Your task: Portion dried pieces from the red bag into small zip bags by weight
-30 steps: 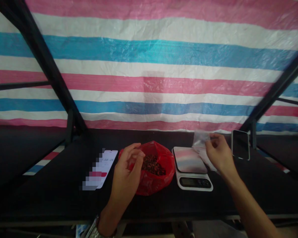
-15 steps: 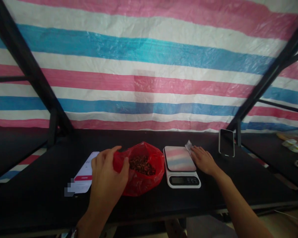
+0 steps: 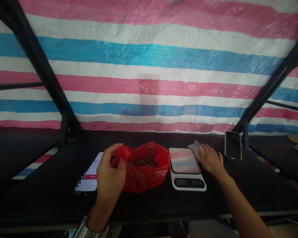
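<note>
My left hand (image 3: 111, 168) pinches the left rim of a red plastic bag (image 3: 145, 180), thumb inside the edge. The bag stands with its mouth spread, and small brown dried pieces (image 3: 145, 161) fill its bottom. My right hand (image 3: 211, 160) has its fingers on a small clear plastic bag (image 3: 195, 148), which lies crumpled by the scale's far right corner. Between the two hands sits a white kitchen scale (image 3: 185, 162) with a bare metal plate; its display cannot be read.
A white sheet or screen with a pink bar (image 3: 91, 177) lies partly behind my left hand. At the back right a phone (image 3: 232, 145) leans near a black frame post (image 3: 245, 135). Striped plastic sheeting (image 3: 149, 86) hangs behind the black table (image 3: 52, 198).
My left hand has closed on the red bag's rim and raised that side. My right hand has drawn the clear bag slightly away from the scale, so more of it shows. The view has shifted left.
</note>
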The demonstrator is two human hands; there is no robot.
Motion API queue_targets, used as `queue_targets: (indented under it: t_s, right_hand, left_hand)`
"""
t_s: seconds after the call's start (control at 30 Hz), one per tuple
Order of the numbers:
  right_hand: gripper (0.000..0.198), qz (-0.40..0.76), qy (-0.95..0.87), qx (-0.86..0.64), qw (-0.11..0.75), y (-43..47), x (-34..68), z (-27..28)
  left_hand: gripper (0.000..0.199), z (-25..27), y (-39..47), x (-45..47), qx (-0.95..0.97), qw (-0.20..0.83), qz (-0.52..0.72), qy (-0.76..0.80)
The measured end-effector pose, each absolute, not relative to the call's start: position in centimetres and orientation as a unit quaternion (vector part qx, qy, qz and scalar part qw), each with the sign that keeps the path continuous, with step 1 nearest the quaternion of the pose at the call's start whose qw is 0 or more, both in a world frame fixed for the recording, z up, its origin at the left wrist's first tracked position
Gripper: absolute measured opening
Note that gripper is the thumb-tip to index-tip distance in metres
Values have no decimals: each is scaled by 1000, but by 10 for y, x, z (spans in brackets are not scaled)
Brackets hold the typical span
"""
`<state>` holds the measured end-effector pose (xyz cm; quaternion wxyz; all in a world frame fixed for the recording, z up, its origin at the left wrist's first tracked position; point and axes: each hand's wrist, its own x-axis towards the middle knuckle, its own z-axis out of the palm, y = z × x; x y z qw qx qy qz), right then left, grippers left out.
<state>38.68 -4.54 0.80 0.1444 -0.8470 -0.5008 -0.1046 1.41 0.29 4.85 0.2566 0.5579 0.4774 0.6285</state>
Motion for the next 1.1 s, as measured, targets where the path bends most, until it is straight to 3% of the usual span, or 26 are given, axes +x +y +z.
queue_targets:
  t_s: [0.1, 0.2, 0.3, 0.33, 0.43, 0.57, 0.7, 0.9, 1.1]
  right_hand:
    - [58, -125, -476, -845, 208, -43, 376, 24]
    - [48, -124, -527, -798, 265, -43, 348, 47]
    - [37, -41, -676, -629, 382, -51, 300, 67]
    - [33, 3, -722, -574, 386, -54, 283, 71]
    - [22, 69, -803, -511, 299, -63, 244, 76]
    - [25, 63, -813, -537, 214, -66, 233, 75]
    - [28, 59, -803, -556, 205, -68, 239, 76]
    - [26, 43, -810, -548, 205, -75, 232, 79]
    - [17, 67, -836, -476, 264, -77, 215, 81]
  left_hand:
    - [35, 46, 3, 13, 566, 254, 641, 452]
    - [36, 43, -2, 9, 633, 182, 612, 438]
    - [45, 43, -9, 6, 717, 105, 554, 409]
    - [50, 42, -12, 6, 745, 105, 527, 395]
    - [54, 40, -18, 4, 819, 139, 419, 366]
    - [36, 32, -22, -3, 853, 124, 320, 394]
    - [31, 22, -16, -17, 848, 113, 314, 411]
    - [35, 26, -8, -28, 809, 75, 409, 415]
    - [66, 52, -34, -19, 852, 8, 409, 325]
